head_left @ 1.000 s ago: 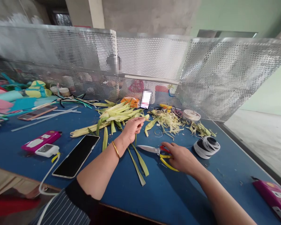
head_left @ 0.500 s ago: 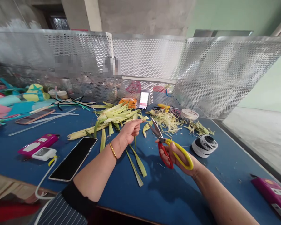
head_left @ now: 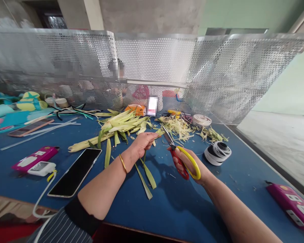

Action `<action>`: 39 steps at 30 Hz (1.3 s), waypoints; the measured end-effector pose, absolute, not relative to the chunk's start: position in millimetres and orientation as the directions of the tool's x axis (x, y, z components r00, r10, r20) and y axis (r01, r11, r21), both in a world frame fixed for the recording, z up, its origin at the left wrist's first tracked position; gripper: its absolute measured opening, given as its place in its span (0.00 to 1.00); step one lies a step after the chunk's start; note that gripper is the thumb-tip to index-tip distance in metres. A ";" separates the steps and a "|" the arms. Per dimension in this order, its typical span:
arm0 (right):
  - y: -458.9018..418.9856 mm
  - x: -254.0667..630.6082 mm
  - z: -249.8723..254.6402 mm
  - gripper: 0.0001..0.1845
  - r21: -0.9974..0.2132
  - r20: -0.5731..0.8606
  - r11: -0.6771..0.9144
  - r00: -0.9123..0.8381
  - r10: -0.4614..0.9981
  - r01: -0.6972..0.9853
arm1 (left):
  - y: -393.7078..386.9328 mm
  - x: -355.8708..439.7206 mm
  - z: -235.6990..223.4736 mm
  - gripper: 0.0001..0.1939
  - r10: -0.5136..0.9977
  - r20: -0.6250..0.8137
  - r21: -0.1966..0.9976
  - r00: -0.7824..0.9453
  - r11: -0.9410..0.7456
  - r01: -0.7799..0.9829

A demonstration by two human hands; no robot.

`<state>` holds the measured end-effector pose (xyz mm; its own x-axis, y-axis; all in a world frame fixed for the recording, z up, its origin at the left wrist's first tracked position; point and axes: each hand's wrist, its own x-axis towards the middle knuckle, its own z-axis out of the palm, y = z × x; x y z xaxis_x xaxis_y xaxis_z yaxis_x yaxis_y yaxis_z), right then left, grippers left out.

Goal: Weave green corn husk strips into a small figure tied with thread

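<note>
My left hand (head_left: pixel 145 143), a gold bangle at its wrist, pinches a pale green leaf strip (head_left: pixel 160 132) that looks like corn husk. The strip's tip points right from my fingertips. Long green tails (head_left: pixel 149 175) hang below the same hand; whether they belong to that strip is hidden. In my right hand (head_left: pixel 186 162) are scissors (head_left: pixel 195 167) with one yellow and one red handle loop. Their blades point up and left, nearly together, close beside the strip's tip. Behind my left hand lies a heap of similar leaves (head_left: pixel 124 123).
Shredded leaf trimmings (head_left: pixel 177 127) lie beyond the scissors, with a spool of white cord (head_left: pixel 218 153) to the right. A large phone (head_left: pixel 76 172) and magenta devices (head_left: pixel 36 158) rest on the blue table (head_left: pixel 177 209). A perforated metal screen (head_left: pixel 154 57) borders the back.
The scissor blades have drawn closer together and moved slightly left, nearer the leaf strip. My left hand has turned slightly, and the strip now shows more beyond its fingers. The whole view has shifted a little.
</note>
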<state>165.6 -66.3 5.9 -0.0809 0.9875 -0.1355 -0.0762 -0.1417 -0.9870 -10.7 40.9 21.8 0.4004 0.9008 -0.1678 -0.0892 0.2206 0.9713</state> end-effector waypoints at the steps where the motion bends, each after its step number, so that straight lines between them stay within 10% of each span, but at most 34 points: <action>1: -66.6 165.0 5.9 0.30 -0.990 -0.129 -0.132 -0.067 0.989 -0.049 | 41.2 -10.7 22.2 0.12 0.902 -0.169 0.971 0.398 0.220 -0.087; 8: -60.2 177.2 0.6 0.30 -0.897 0.006 -0.054 0.134 0.991 0.438 | 42.6 -12.8 25.7 0.12 0.883 -0.176 0.951 0.434 0.267 -0.157; 11: -55.5 188.2 1.2 0.25 -0.477 0.077 -0.172 0.236 0.969 0.862 | 41.6 -18.7 34.0 0.10 0.891 -0.103 0.964 0.442 0.199 -0.177; 15: -54.9 193.0 6.5 0.23 -0.089 0.007 -0.263 0.265 0.964 0.961 | 37.6 -36.9 54.0 0.04 0.869 0.176 0.983 0.463 -0.183 -0.030; 18: -57.4 191.5 10.2 0.24 -0.042 -0.034 -0.257 0.256 0.966 0.965 | 34.7 -55.7 65.5 0.05 0.776 0.267 0.853 0.572 -0.466 0.234; 23: -60.0 188.6 10.2 0.23 0.027 -0.095 -0.238 0.239 0.966 0.971 | 38.8 -67.8 59.8 0.13 0.542 -0.181 0.659 0.820 -0.552 0.510; 31: -58.6 187.9 3.7 0.17 0.059 -0.099 -0.218 0.223 0.970 0.974 | 68.0 -12.3 7.4 0.12 0.954 0.115 0.380 0.276 -0.299 0.875; 39: -54.3 194.1 1.6 0.16 0.036 -0.022 -0.251 0.252 0.968 0.967 | 84.5 -2.2 -13.0 0.09 0.970 0.132 0.449 0.204 -0.241 0.860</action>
<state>194.1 -54.3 1.6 0.2516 0.9676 -0.0224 0.9674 -0.2507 0.0360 -2.2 84.5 -13.0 0.2036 0.9702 0.1317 0.8601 -0.2415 0.4493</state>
